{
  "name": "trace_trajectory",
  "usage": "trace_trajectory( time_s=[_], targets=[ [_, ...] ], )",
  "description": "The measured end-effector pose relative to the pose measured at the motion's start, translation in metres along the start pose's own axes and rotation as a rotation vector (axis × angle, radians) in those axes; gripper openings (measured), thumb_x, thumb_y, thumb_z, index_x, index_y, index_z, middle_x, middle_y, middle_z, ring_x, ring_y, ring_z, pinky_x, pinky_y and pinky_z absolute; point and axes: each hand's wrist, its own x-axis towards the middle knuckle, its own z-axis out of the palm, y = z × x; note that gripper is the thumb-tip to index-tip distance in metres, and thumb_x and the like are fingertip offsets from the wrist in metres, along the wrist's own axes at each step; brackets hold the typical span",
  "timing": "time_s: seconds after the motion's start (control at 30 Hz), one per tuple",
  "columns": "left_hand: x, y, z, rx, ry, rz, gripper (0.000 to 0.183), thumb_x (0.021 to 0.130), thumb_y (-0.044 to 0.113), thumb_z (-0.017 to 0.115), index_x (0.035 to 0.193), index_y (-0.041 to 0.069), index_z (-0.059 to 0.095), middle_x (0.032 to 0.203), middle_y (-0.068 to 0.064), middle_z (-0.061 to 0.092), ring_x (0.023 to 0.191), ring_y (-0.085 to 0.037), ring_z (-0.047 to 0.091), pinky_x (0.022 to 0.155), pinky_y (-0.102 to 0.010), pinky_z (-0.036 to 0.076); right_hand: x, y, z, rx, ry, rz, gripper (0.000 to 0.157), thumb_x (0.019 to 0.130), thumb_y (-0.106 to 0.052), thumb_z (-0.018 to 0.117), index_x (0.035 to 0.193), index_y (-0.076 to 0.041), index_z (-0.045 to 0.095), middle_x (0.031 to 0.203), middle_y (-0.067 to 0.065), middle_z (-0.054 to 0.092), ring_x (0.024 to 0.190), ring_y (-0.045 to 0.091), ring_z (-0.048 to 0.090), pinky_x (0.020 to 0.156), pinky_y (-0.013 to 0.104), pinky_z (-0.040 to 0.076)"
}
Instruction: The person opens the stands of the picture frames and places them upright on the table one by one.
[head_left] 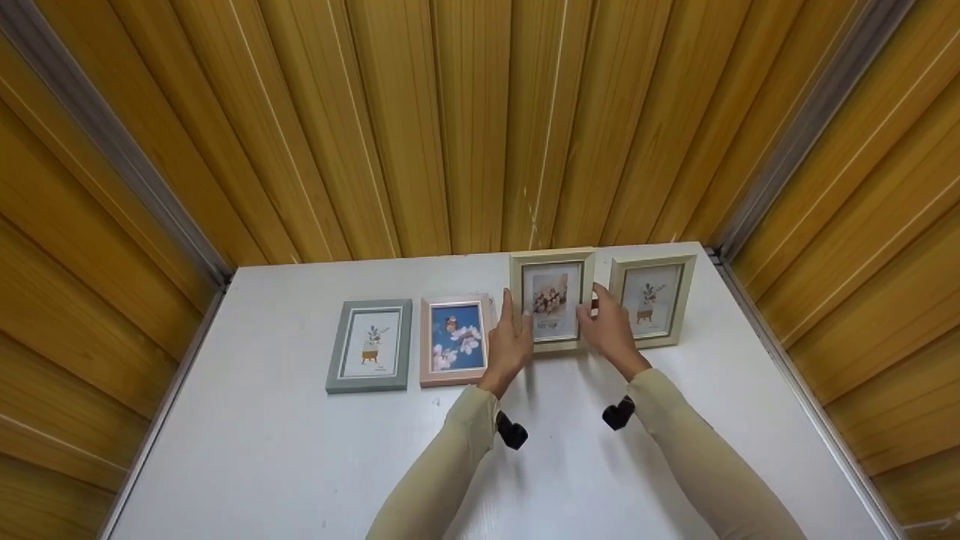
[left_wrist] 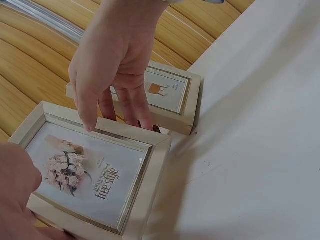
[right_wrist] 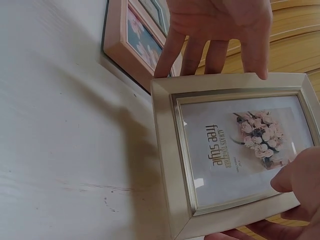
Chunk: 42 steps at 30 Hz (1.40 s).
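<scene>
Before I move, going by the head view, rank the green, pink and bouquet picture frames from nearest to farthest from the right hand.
1. Bouquet picture frame: held between the right hand and left hand.
2. Pink picture frame: left, just past the left hand.
3. Green picture frame: farthest left.

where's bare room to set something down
Bare: white table left of and in front of the green frame, plus right of the rightmost frame. Crowded: between that and the pink frame, where left hand and right hand hold the bouquet frame.
</scene>
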Motion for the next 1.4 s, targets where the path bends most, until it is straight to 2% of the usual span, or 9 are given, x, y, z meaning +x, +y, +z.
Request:
trace_trajectory(
  time_s=[0.07, 0.23, 0.53, 0.77, 0.9, 1.0, 1.13, 1.3, 1.4],
  targets=[
    [0.001, -0.002, 0.001, -0.017, -0.019, -0.025, 0.066, 0.110, 0.028, 0.045, 0.165, 0.009, 0.016, 0.160, -0.023, 0.036, 0.136, -0.043, 0.049, 0.114, -0.050, 0.039, 0.001, 0.001, 0.002, 0.006, -0.009, 0.003, 0.060, 0.105, -0.018, 0.056, 0.155, 0.006, 0.034, 0.125, 0.029, 0.059, 0.105, 0.040, 0.067, 0.088, 0.053, 0.054],
    [0.005, -0.006, 0.003, -0.016, -0.044, -0.060, 0.068, 0.109, 0.033, 0.045, 0.165, 0.010, 0.014, 0.161, -0.023, 0.034, 0.138, -0.044, 0.048, 0.115, -0.051, 0.038, 0.002, 0.004, 0.007, 0.023, -0.023, 0.002, 0.062, 0.105, -0.017, 0.055, 0.157, 0.006, 0.030, 0.129, 0.030, 0.057, 0.104, 0.040, 0.064, 0.087, 0.054, 0.053],
    [0.006, -0.010, 0.005, -0.035, -0.063, -0.047, 0.068, 0.110, 0.034, 0.045, 0.166, 0.012, 0.014, 0.163, -0.020, 0.032, 0.142, -0.042, 0.042, 0.117, -0.051, 0.035, 0.003, 0.007, 0.012, 0.053, -0.044, 0.031, 0.066, 0.105, -0.017, 0.053, 0.158, 0.008, 0.022, 0.135, 0.033, 0.052, 0.107, 0.042, 0.062, 0.091, 0.055, 0.052],
    [0.004, -0.013, 0.005, -0.042, -0.070, -0.016, 0.070, 0.110, 0.035, 0.046, 0.166, 0.012, 0.012, 0.166, -0.017, 0.026, 0.147, -0.039, 0.036, 0.120, -0.050, 0.030, 0.002, 0.008, 0.013, 0.043, -0.056, 0.043, 0.070, 0.105, -0.018, 0.053, 0.159, 0.009, 0.017, 0.156, 0.036, 0.033, 0.119, 0.046, 0.057, 0.109, 0.060, 0.039],
    [0.002, -0.015, 0.006, -0.037, -0.073, -0.016, 0.070, 0.110, 0.036, 0.046, 0.166, 0.013, 0.011, 0.166, -0.017, 0.026, 0.147, -0.038, 0.036, 0.120, -0.050, 0.030, 0.000, 0.009, 0.014, 0.038, -0.063, 0.045, 0.070, 0.105, -0.018, 0.053, 0.159, 0.009, 0.017, 0.156, 0.035, 0.032, 0.119, 0.047, 0.057, 0.109, 0.060, 0.039],
    [0.000, -0.016, 0.007, -0.031, -0.065, -0.007, 0.071, 0.109, 0.034, 0.047, 0.166, 0.011, 0.010, 0.164, -0.020, 0.029, 0.144, -0.040, 0.041, 0.119, -0.050, 0.032, -0.002, 0.009, 0.015, 0.036, -0.067, 0.038, 0.071, 0.105, -0.018, 0.053, 0.159, 0.010, 0.016, 0.155, 0.036, 0.032, 0.127, 0.049, 0.051, 0.110, 0.061, 0.038],
    [-0.003, -0.018, 0.008, -0.035, -0.067, -0.013, 0.073, 0.109, 0.031, 0.050, 0.166, 0.012, 0.009, 0.164, -0.020, 0.030, 0.145, -0.040, 0.040, 0.118, -0.051, 0.032, -0.004, 0.010, 0.015, 0.023, -0.073, 0.029, 0.071, 0.104, -0.017, 0.053, 0.158, 0.010, 0.015, 0.155, 0.037, 0.032, 0.136, 0.051, 0.043, 0.112, 0.061, 0.036],
    [-0.006, -0.020, 0.008, -0.043, -0.072, -0.027, 0.075, 0.108, 0.029, 0.051, 0.166, 0.014, 0.007, 0.165, -0.020, 0.027, 0.148, -0.040, 0.035, 0.119, -0.053, 0.030, -0.007, 0.009, 0.014, 0.023, -0.091, 0.033, 0.072, 0.104, -0.018, 0.053, 0.158, 0.010, 0.014, 0.155, 0.038, 0.031, 0.136, 0.052, 0.042, 0.111, 0.062, 0.036],
    [-0.008, -0.022, 0.008, -0.031, -0.069, -0.022, 0.075, 0.108, 0.027, 0.052, 0.166, 0.011, 0.007, 0.164, -0.022, 0.028, 0.146, -0.042, 0.037, 0.118, -0.054, 0.031, -0.009, 0.010, 0.015, 0.024, -0.106, 0.039, 0.073, 0.104, -0.019, 0.052, 0.159, 0.010, 0.013, 0.155, 0.038, 0.030, 0.135, 0.053, 0.044, 0.109, 0.062, 0.038]
  ],
)
